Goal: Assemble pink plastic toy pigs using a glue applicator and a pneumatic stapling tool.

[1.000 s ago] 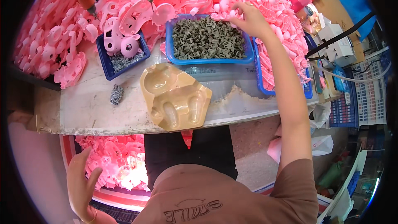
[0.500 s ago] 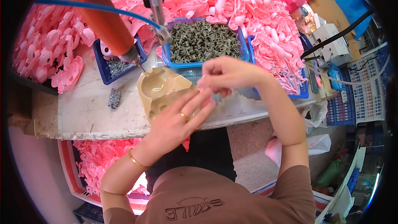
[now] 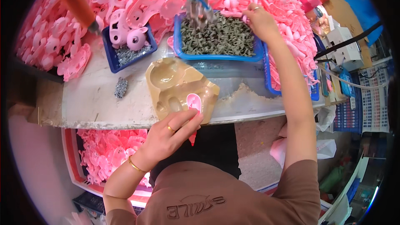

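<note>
My left hand (image 3: 171,134), with a gold ring and bracelet, has its fingers closed on a small pink plastic part (image 3: 193,101). The part's rounded, hollow end points up over the near right section of a tan moulded fixture (image 3: 183,79) at the table's front edge. My right hand (image 3: 262,21) is stretched far forward, its fingers pinched at the edge of a heap of pink plastic parts (image 3: 287,29). A bit of pink shows at its fingertips, beside a blue tray (image 3: 216,57) filled with small dark grey-green pieces.
An orange power screwdriver (image 3: 75,2) hangs at the upper left. Below it, a dark blue tray (image 3: 130,61) holds screws and pink parts. A clump of screws (image 3: 121,87) lies on the table (image 3: 91,104). A metal tool post (image 3: 200,6) hangs over the blue tray.
My right hand has left my left hand and the fixture and reached forward to the pink heap. My left hand has drawn back slightly, uncovering the pink part. The view has shifted.
</note>
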`<state>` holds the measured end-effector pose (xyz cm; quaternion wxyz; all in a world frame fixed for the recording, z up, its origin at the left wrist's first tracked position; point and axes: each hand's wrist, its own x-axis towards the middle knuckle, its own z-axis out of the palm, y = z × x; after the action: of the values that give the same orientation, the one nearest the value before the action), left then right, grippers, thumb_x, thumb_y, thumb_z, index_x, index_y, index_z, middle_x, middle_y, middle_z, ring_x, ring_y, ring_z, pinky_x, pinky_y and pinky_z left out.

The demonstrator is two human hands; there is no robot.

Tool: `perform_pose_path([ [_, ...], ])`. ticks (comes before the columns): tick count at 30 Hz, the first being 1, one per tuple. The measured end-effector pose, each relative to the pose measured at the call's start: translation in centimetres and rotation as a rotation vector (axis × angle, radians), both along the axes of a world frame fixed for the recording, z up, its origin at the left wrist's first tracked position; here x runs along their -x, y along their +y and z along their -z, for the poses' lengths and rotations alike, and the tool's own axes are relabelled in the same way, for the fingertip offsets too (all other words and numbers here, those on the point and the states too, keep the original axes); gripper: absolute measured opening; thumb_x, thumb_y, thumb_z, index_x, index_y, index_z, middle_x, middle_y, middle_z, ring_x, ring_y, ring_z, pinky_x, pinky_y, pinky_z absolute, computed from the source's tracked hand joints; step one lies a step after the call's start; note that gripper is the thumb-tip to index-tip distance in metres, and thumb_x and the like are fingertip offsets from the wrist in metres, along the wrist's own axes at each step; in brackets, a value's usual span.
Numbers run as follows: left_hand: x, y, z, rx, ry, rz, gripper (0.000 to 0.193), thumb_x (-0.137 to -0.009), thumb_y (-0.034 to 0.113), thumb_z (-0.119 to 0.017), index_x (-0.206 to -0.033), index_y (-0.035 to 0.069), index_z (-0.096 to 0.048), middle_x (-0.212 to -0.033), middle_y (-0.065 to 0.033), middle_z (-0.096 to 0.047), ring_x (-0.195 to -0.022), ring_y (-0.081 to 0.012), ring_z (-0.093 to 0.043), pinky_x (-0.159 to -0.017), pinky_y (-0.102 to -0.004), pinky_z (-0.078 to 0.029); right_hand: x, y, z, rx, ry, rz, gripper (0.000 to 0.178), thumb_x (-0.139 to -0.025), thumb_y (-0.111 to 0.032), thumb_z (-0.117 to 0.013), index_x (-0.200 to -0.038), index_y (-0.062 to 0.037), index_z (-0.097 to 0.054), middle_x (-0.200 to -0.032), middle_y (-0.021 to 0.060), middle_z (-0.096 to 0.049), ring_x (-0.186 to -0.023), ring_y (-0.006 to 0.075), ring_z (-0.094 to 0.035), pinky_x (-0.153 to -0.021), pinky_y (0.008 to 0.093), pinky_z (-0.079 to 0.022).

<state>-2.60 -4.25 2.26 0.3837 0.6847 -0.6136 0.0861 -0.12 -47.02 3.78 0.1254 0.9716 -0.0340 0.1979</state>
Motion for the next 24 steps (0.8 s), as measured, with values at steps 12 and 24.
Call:
perform_pose_path([
  [12, 0.9, -2.0, 2.2, -0.074, -0.113, -0.060, 0.042, -0.075, 0.006, -0.078, -0.116, 0.012, -0.070, -0.110, -0.0053, -0.068, -0.094, -0.0234, -0.069, -0.076, -0.0334, -0.059, -0.5, -2.3, -3.0, -1.442, -0.543, 0.077, 0.040, -0.094, -0.034, -0.069, -0.116, -0.0010, -0.062, -0.089, 0.0056, -0.068, -0.071, 0.0109, -0.066, -0.062, 0.0231, -0.051],
  [24, -1.0, 1.6, 1.9, -0.100, -0.168, -0.189, 0.032, -0.079, 0.013, -0.076, -0.110, 0.008, -0.070, -0.107, -0.0055, -0.066, -0.107, -0.0249, -0.064, -0.091, -0.0395, -0.055, 8.7, 20.2, -1.0, -0.788, 0.282, -0.233, 0.026, -0.086, -0.033, -0.076, -0.096, -0.0112, -0.065, -0.078, 0.0020, -0.060, -0.066, 0.0152, -0.062, -0.058, 0.0309, -0.048],
])
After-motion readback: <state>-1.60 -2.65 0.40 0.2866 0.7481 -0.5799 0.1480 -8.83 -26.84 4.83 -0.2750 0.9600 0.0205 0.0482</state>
